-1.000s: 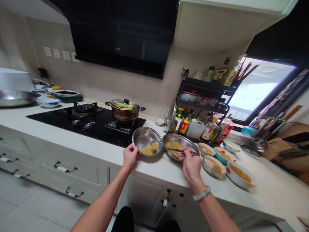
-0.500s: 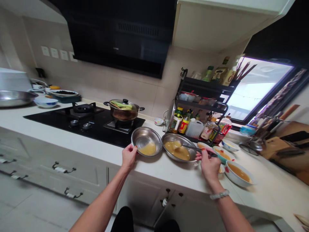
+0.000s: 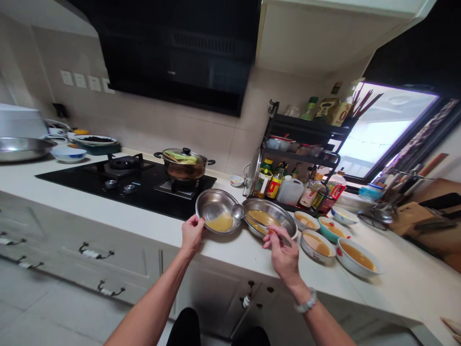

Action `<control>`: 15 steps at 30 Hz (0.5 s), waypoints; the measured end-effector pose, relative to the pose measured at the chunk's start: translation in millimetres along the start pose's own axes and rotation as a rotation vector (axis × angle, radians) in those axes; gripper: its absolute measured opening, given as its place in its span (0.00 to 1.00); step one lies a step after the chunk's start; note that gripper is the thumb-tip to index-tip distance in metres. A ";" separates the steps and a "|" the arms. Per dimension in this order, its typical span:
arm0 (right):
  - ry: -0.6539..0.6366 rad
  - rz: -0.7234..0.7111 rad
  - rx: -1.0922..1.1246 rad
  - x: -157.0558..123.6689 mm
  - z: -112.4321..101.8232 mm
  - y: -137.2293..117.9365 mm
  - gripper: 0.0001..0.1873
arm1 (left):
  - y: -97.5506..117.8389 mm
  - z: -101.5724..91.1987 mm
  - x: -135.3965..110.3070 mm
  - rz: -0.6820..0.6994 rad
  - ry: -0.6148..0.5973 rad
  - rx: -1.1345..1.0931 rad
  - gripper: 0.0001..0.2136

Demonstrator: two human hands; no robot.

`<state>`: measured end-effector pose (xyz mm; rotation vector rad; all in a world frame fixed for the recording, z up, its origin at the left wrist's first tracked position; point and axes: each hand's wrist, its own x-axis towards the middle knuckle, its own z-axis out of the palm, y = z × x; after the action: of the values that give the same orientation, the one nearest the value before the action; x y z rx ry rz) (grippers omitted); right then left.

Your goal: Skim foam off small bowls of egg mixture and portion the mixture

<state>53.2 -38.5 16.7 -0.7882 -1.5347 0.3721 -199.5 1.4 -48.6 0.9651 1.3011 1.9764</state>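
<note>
Two steel bowls stand side by side near the front of the white counter. My left hand (image 3: 192, 233) grips the near rim of the left bowl (image 3: 215, 205), which holds a little yellow-brown liquid. My right hand (image 3: 283, 251) is closed on the handle of a metal ladle (image 3: 238, 211). The ladle's cup hangs over the gap between the two bowls. The right bowl (image 3: 284, 216) holds more of the same liquid.
Several small ceramic bowls (image 3: 317, 244) of the liquid stand to the right. A lidded pot (image 3: 184, 166) sits on the black hob (image 3: 90, 180). A black rack of bottles (image 3: 298, 158) stands behind. Pans and dishes (image 3: 68, 153) are far left, cutting boards (image 3: 428, 216) far right.
My right hand dipped the ladle into the right bowl half a second ago. It has since swung back left, carrying the ladle to the edge of the left bowl. My left hand has stayed put.
</note>
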 end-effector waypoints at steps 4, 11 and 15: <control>-0.059 0.041 0.022 -9.6 22.9 8.3 0.10 | 0.8 0.2 -0.7 0.004 -0.008 0.005 0.12; 0.045 0.333 0.104 -8.6 38.4 13.5 0.18 | 4.3 -0.5 -1.9 0.022 -0.009 0.044 0.12; 0.181 0.488 0.193 -0.4 37.7 16.5 0.22 | 3.8 -0.6 -0.9 0.015 -0.008 0.042 0.12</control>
<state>21.0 -18.8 0.4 -1.0111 -1.1081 0.7742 -199.8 -1.0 -45.5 1.0036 1.3401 1.9615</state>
